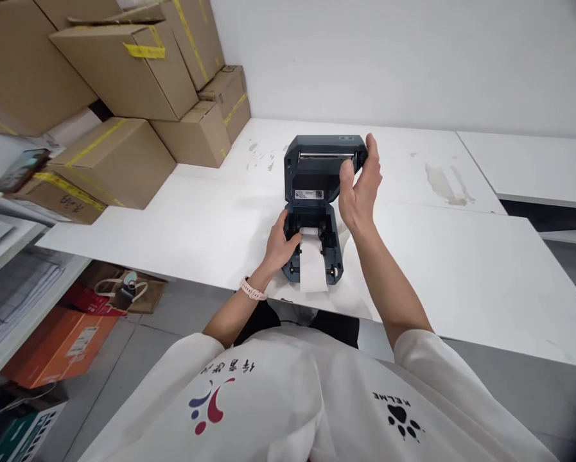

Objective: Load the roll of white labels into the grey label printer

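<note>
While the right hand (359, 186) grips the raised lid (325, 157) of the label printer (313, 212) near the table's (461, 269) front edge, the left hand (280, 242) presses its fingers into the open bay beside the paper strip (313, 264). Loading looks underway; closing the lid needs the strip straight.

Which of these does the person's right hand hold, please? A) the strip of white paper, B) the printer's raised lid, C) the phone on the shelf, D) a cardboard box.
B: the right hand grips the side of the raised lid of the label printer, while the left hand rests at its open base beside the white paper.
</note>
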`<state>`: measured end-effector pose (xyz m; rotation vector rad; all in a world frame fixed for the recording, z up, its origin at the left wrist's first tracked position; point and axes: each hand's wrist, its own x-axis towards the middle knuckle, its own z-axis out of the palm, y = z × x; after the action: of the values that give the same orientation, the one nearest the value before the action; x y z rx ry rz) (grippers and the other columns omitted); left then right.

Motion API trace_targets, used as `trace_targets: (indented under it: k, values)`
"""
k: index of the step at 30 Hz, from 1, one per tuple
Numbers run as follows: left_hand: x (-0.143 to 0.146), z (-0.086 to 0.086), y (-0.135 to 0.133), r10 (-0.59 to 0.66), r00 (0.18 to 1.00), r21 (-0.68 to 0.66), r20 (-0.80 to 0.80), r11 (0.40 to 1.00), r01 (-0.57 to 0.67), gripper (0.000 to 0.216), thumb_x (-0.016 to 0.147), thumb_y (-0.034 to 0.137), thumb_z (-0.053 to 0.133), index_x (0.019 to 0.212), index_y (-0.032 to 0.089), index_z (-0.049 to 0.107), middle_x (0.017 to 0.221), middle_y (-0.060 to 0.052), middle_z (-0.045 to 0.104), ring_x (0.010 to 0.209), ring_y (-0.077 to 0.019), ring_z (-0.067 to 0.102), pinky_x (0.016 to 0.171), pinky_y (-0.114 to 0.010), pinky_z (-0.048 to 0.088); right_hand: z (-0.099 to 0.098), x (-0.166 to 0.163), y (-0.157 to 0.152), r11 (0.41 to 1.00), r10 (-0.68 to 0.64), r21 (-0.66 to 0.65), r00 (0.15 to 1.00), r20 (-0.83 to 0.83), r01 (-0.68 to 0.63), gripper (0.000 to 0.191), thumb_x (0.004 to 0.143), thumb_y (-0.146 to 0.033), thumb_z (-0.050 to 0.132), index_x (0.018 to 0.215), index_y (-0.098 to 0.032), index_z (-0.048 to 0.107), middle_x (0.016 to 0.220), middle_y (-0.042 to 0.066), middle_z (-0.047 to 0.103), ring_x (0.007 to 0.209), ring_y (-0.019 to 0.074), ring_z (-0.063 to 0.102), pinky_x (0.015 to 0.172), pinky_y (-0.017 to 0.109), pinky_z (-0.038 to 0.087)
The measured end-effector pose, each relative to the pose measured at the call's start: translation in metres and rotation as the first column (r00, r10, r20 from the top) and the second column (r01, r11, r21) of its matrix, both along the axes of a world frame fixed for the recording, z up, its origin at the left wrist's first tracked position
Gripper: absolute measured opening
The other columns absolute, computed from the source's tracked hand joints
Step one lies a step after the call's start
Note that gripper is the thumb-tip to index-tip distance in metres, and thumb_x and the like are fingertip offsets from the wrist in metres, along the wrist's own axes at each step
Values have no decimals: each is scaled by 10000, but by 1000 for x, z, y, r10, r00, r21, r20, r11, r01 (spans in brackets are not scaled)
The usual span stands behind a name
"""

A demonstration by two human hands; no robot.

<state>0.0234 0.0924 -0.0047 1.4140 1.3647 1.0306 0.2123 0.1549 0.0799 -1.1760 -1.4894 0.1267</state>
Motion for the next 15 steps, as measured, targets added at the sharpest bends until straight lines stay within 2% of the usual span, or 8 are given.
trace_targets:
  k: [5, 8, 10, 12, 14, 15]
  values:
    - [1, -4, 1, 9, 1000, -18, -22, 1000, -9, 793, 910, 386, 644, 1621, 316, 302, 1706, -88, 361, 1572, -368, 339, 1213, -555, 403, -3, 10, 63, 996, 34, -79, 999, -25, -36, 702, 992, -755, 338, 1583, -375, 327, 1572, 103, 501, 1503, 353, 428, 1233, 682, 258]
    - [0, -3, 1, 9, 999, -16, -46, 1000, -10, 781, 904, 386, 648, 1612, 323, 322, 1695, -85, 382, 1559, -373, 358, 1197, -548, 417, -1, 14, 74, 993, 61, -100, 996, -58, -66, 777, 952, -793, 401, 1580, -342, 331, 1571, 122, 496, 1533, 379, 374, 1227, 718, 224]
    - [0, -3, 1, 14, 999, -12, -47, 1000, -15, 785, 908, 385, 643, 1618, 311, 314, 1681, -95, 406, 1540, -379, 388, 1189, -538, 424, 3, 15, 59, 998, 47, -45, 998, -29, -48, 746, 955, -758, 450, 1564, -333, 375, 1601, 112, 464, 1560, 375, 324, 1244, 699, 224]
    - [1, -3, 0, 14, 999, -3, -42, 1000, -14, 811, 914, 372, 632, 1637, 293, 273, 1671, -104, 424, 1511, -381, 429, 1188, -524, 424, 6, 12, 32, 999, 53, -13, 995, 79, -52, 581, 1013, -627, 445, 1501, -314, 486, 1554, 108, 527, 1517, 364, 396, 1232, 659, 299]
    - [1, -3, 0, 11, 999, 16, -48, 1000, -10, 839, 919, 355, 622, 1655, 271, 229, 1644, -117, 462, 1478, -381, 474, 1180, -511, 432, 6, 5, 2, 983, 146, -149, 942, 302, -105, 419, 1053, -418, 412, 1384, -265, 618, 1409, 124, 660, 1368, 359, 564, 1145, 607, 434]
    - [1, -3, -1, 7, 998, 27, -61, 1000, -5, 846, 923, 345, 614, 1662, 263, 212, 1619, -123, 492, 1461, -379, 494, 1169, -506, 442, 5, 0, -10, 952, 238, -284, 858, 456, -113, 393, 1047, -311, 402, 1331, -234, 662, 1343, 133, 705, 1293, 354, 623, 1094, 574, 480]
